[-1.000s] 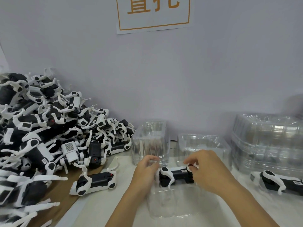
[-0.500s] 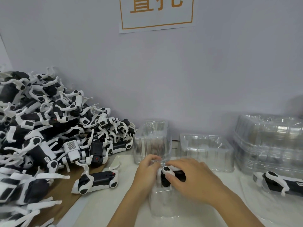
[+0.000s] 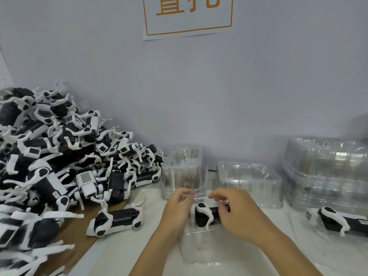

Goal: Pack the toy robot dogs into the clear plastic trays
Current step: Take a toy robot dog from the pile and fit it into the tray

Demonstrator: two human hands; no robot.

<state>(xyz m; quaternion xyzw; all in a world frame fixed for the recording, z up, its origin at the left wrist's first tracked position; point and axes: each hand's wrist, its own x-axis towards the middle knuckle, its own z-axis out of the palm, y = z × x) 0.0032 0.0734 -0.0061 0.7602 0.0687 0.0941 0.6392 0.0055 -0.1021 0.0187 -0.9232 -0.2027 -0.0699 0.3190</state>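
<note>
A black and white toy robot dog [image 3: 205, 215] lies in the far end of a clear plastic tray [image 3: 201, 248] in front of me. My left hand [image 3: 177, 211] holds the tray's far left edge with curled fingers. My right hand [image 3: 237, 214] covers the dog's right half, its fingers curled over the body. A big pile of toy robot dogs [image 3: 49, 156] fills the left side. One loose dog [image 3: 117, 220] lies between the pile and my left hand.
Two empty clear trays [image 3: 184, 170] [image 3: 249, 182] stand behind my hands by the grey wall. A tall stack of clear trays [image 3: 326, 172] sits at the right, with another dog [image 3: 338, 221] in a tray before it. A white sheet covers the table.
My right hand slid left onto the dog and pushed it down into the tray, then shifted slightly right again. My left hand stayed on the tray's edge.
</note>
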